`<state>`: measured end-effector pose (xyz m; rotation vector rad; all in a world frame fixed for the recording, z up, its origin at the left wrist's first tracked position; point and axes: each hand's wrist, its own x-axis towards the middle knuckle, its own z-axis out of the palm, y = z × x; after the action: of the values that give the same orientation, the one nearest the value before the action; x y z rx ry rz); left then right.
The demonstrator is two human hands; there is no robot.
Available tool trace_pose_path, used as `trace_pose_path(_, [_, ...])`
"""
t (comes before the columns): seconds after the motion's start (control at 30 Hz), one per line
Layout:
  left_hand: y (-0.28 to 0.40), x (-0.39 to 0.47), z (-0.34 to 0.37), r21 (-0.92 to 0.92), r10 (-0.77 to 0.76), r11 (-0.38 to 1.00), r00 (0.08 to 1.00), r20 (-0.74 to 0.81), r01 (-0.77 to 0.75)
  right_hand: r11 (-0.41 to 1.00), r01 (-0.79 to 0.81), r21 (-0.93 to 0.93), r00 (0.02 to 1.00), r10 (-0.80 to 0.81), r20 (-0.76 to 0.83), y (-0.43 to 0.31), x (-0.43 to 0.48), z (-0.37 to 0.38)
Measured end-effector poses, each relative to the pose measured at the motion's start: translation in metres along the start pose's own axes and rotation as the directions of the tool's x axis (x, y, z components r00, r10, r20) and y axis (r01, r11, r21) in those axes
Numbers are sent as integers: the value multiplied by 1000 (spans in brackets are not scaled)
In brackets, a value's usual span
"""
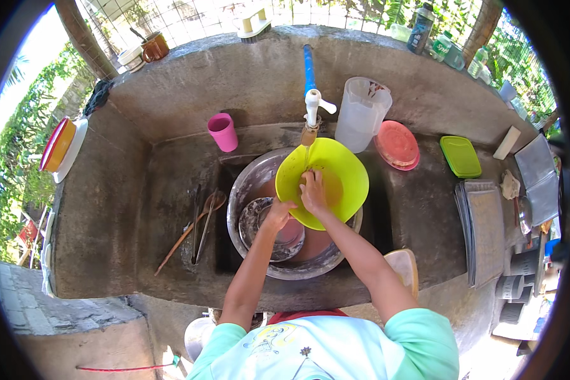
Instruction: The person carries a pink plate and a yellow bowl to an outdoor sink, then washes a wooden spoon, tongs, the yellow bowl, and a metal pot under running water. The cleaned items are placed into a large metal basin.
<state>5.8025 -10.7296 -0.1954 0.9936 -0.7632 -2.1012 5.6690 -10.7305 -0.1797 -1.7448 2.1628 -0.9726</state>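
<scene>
A lime-green plastic bowl (356,166) is tilted under a white tap (312,105), from which a thin stream of water runs. My left hand (279,213) grips the bowl's near left rim, thumb on the inside. Inside the bowl my right hand (314,190) rests its bent fingers against the wall near the stream. Some cloudy liquid and dark specks show in the bowl; whether the right fingers hold anything is hidden. Beneath is a large metal basin (237,228) with murky brownish water and a smaller, smeared metal pan (254,223) in it.
On the concrete sink (171,156) stand a pink cup (223,133), a clear plastic pitcher (361,116), red plastic lids (397,144) and a green lid (460,156). A wooden spoon (185,242) and metal tongs (203,232) lie left. A scrub brush (255,28) sits on the ledge.
</scene>
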Motion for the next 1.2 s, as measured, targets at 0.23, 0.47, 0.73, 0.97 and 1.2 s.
trace_pose_path(0.23, [-8,7,-2,-49,-1,999,998,67,4,845,-35,534,999,40,2,25,-3,9])
trace_pose_path(0.47, [1,4,-8,-103,57,994,991,120,-44,871,424,248,824,-485,293,23,-32,-12])
trace_pose_path(0.73, [-2,1,3,-10,-55,998,995,82,56,858,222,463,925,-335,178,9,-9,-18])
trace_pose_path(0.97, [6,6,18,45,-86,996,994,72,83,886,315,341,911,-180,-371,-3,27,-15])
trace_pose_path(1.2, [16,7,20,143,-92,986,995,39,86,904,383,191,912,-336,-235,-1,33,-25])
